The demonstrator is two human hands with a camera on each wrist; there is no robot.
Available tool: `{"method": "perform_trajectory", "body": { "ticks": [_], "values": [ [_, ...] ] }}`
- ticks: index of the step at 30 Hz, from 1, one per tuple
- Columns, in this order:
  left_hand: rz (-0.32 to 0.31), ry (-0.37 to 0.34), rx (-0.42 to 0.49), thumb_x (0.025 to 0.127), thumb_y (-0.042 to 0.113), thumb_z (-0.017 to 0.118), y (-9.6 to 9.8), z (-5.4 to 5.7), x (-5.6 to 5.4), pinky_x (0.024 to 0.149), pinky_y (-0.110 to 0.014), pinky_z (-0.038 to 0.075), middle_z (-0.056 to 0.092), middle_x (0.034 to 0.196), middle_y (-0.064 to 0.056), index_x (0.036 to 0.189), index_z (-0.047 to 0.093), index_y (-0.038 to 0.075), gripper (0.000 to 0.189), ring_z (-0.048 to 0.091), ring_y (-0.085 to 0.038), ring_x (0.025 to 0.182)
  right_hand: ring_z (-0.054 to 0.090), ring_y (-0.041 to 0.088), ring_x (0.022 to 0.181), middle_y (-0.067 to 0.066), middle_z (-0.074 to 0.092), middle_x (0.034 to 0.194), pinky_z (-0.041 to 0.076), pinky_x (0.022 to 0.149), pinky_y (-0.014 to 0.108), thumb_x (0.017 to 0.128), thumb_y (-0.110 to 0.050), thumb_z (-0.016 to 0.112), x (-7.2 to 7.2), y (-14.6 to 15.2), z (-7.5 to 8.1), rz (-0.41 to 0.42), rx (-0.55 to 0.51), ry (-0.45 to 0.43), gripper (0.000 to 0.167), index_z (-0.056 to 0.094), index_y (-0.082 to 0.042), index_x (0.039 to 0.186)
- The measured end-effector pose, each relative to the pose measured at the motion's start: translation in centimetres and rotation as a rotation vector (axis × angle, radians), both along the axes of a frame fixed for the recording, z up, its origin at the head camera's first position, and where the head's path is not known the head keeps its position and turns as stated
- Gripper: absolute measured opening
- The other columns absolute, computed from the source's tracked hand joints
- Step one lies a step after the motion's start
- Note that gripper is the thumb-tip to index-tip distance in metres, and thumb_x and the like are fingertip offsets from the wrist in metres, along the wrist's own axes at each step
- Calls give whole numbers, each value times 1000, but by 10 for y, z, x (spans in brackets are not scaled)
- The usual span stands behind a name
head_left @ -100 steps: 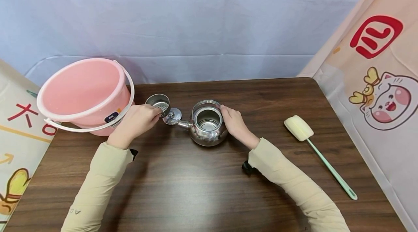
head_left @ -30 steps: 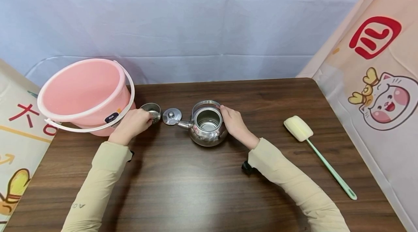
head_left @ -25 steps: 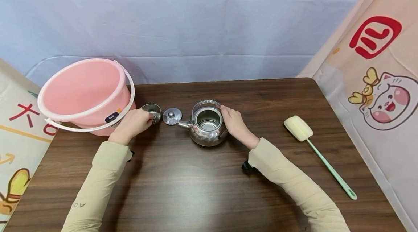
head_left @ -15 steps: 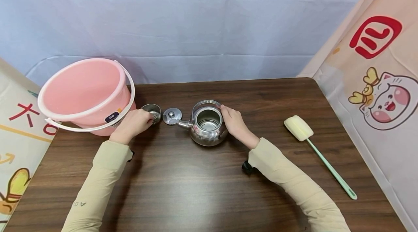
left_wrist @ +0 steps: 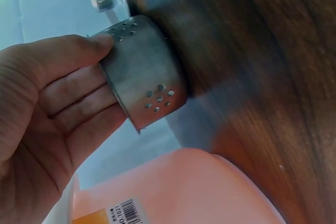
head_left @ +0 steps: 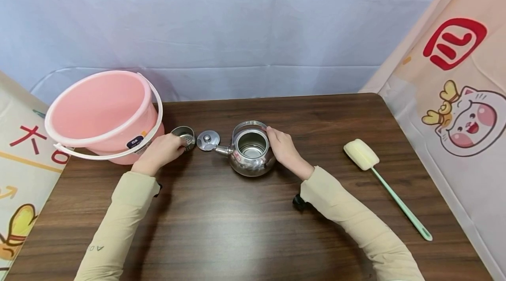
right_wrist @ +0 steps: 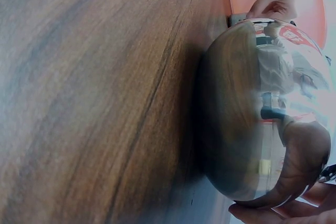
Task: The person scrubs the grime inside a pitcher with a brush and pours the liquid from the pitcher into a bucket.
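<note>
Currently: left hand pinches perforated metal infuser basket by its rim | right hand touches side of steel teapot; finger curl cannot be told | lid lies between the hands; pink bucket beside left hand | basket presumably light, stiff, slippery; hold at rim | teapot likely heavier; grasp by handle

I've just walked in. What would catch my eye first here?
Probably the big pink bucket at the far left of the table. Then the shiny, lidless kettle near the middle, with right-hand fingers touching its side. After that, perhaps the small perforated steel cup pinched by left-hand fingers beside the bucket, and the yellow-headed brush lying on the right.
</note>
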State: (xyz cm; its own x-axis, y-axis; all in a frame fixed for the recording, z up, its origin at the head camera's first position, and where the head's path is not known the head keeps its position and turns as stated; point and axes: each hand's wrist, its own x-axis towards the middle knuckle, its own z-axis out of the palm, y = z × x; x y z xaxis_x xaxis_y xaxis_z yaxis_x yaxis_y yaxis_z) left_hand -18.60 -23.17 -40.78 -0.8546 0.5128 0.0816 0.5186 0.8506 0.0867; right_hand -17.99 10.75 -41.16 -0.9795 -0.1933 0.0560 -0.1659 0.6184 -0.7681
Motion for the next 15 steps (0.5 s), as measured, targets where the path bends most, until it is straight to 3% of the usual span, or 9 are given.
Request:
{"method": "perform_trajectory", "body": {
  "ticks": [7, 15],
  "values": [
    [1, -18, 28, 74, 4, 69, 0, 6, 0, 51, -35, 41, 52, 59, 2, 69, 59, 11, 13, 48, -16, 54, 46, 28, 120, 14, 54, 125, 36, 98, 41, 100, -29, 23, -1, 0, -1, 7, -3, 3, 48, 55, -4, 126],
    [12, 21, 74, 78, 8, 66, 6, 18, 3, 58, -39, 45, 60, 69, -1, 84, 66, 8, 6, 55, -19, 60, 45, 28, 121, 14, 53, 127, 36, 99, 41, 100, -32, 22, 1, 0, 0, 9, 2, -3, 50, 53, -4, 127]
  ]
}}
